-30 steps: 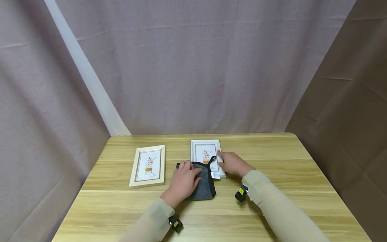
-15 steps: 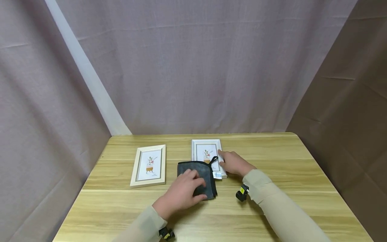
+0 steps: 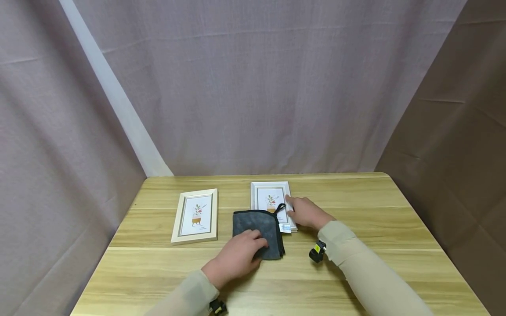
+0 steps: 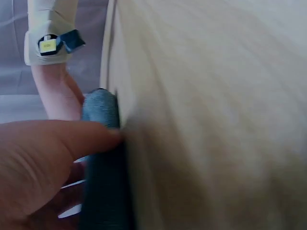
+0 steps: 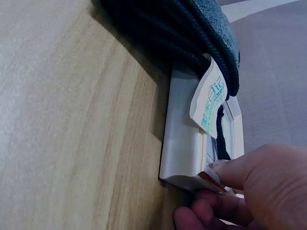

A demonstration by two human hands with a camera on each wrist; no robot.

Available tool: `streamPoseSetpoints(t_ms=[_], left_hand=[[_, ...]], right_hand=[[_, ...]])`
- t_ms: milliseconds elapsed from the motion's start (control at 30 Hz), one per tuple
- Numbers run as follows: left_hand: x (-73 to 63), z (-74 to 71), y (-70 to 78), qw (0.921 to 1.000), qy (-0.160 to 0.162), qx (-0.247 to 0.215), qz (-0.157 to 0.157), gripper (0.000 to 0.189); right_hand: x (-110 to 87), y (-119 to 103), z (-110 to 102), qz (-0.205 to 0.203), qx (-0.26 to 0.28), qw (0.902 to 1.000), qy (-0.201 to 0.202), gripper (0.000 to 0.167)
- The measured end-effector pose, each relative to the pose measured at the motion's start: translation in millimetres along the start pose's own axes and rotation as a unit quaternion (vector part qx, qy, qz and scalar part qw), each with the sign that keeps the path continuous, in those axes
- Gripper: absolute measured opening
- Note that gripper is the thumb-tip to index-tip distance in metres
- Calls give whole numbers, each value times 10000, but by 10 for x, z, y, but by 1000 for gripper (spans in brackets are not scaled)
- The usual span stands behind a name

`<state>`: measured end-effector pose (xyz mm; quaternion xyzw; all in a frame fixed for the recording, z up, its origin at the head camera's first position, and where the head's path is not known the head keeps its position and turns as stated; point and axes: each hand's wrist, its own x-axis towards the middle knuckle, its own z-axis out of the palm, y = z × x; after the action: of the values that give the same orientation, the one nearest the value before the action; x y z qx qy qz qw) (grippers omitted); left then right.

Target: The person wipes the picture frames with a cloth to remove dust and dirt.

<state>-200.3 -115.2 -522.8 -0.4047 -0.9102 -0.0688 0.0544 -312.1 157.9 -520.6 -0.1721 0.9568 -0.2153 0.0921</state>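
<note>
A folded grey cloth (image 3: 254,221) with black trim, a loop and a white tag (image 5: 209,102) lies partly over the lower part of a white picture frame (image 3: 270,188). My left hand (image 3: 235,256) is at the cloth's near edge, its fingers bent on top. In the left wrist view, the thumb (image 4: 91,136) meets the edge of the cloth (image 4: 103,191), so the hand pinches it. My right hand (image 3: 310,213) grips the frame's right side. The right wrist view shows the thumb on the front of the frame (image 5: 180,153) and the other fingers behind its side, partly hidden.
To the left a cream picture frame (image 3: 194,217) with a similar plant print lies flat on the wooden table (image 3: 336,281). Grey curtains (image 3: 253,87) stand behind the table, and brown fabric (image 3: 454,153) hangs at the right.
My left hand has drawn back from the cloth's middle to its near edge, first spreading its thumb and fingers, then bringing them closer together. My right hand stays on the frame.
</note>
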Motion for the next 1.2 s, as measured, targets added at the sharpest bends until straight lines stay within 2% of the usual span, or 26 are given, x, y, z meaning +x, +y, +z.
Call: streamPoseSetpoints(t_ms=[133,233,467,700,1200], left_hand=[[30,42,-14,9996,267,-24,-60,26],[54,50,-15,9995,279,-51,-128,24],[33,11,36,9994,38,-247,-219,22],[-33,-43,145,9993,-106,-346,-95,20],[-146,-158,426,9934,-819,-758,269,23]], right_hand=[[-11,-7,-7,6,10,10000,-23,64],[-19,-13,-12,29,71,10000,-38,64],[-31,-20,-8,56,168,9998,-92,65],[-18,-21,-4,84,101,9999,-68,66],[-9,-33,4,303,173,9993,-149,67]])
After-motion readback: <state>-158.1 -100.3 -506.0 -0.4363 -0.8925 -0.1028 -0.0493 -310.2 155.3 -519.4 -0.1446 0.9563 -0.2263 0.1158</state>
